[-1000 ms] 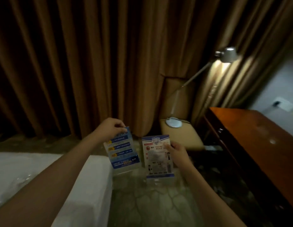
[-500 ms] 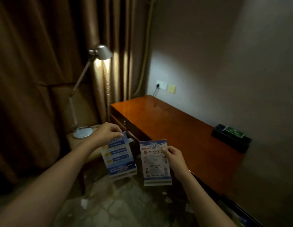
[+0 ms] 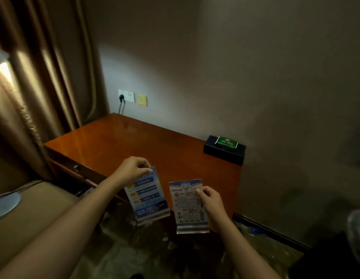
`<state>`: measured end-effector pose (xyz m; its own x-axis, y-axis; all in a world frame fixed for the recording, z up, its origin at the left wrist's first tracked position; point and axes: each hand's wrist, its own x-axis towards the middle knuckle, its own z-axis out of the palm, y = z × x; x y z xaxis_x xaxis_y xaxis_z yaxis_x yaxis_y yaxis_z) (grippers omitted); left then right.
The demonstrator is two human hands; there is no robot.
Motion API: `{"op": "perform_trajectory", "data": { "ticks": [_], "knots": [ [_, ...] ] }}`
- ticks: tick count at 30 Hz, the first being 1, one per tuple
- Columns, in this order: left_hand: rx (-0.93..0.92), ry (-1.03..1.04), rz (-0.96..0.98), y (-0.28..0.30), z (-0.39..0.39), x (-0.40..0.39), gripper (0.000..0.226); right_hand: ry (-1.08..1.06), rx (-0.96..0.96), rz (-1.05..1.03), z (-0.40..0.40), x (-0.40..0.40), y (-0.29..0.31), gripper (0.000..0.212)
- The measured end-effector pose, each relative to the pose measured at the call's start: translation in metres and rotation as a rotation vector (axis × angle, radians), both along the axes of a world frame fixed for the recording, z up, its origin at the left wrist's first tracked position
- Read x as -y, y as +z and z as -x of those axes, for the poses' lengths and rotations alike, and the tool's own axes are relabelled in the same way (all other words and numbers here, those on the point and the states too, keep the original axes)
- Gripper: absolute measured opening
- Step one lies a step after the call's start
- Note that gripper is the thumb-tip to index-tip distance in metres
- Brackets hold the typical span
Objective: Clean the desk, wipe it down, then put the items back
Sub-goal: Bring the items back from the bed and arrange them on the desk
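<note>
The brown wooden desk (image 3: 134, 143) stands against the wall ahead. My left hand (image 3: 132, 171) pinches the top edge of a blue sign stand (image 3: 148, 196), which hangs upright near the desk's front edge. My right hand (image 3: 210, 200) grips the right side of a white sign stand (image 3: 185, 210) with a blue border, held just in front of the desk. Both stands have clear bent bases at the bottom. A dark tissue box (image 3: 224, 149) with a green pack on top sits at the desk's back right by the wall.
A wall socket (image 3: 126, 96) with a plugged cable sits above the desk's far corner. Brown curtains (image 3: 44, 77) hang at the left. A padded stool (image 3: 38, 214) carrying a lamp base (image 3: 5, 204) stands left of the desk. A dark bin (image 3: 354, 234) is at the right.
The view has swung right from the curtains and lamp to face the desk. Both hands still hold the sign stands and have come closer to the desk's front edge.
</note>
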<state>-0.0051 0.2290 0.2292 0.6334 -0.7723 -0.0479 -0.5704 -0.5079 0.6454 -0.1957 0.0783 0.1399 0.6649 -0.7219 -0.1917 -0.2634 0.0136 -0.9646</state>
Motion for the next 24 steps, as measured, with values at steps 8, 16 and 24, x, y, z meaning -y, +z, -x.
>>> {"op": "perform_trajectory", "data": {
  "ticks": [8,16,24],
  "knots": [
    [0.022,-0.218,-0.079,-0.044,-0.139,0.135,0.012,-0.144,-0.058,0.060,-0.120,0.092,-0.034,0.020],
    [0.155,-0.425,-0.174,-0.064,-0.247,0.242,0.012,-0.245,-0.162,0.086,-0.217,0.159,-0.036,0.016],
    [0.246,-0.551,-0.183,-0.088,-0.278,0.296,0.006,-0.322,-0.186,0.018,-0.244,0.201,-0.043,0.019]
  ]
}}
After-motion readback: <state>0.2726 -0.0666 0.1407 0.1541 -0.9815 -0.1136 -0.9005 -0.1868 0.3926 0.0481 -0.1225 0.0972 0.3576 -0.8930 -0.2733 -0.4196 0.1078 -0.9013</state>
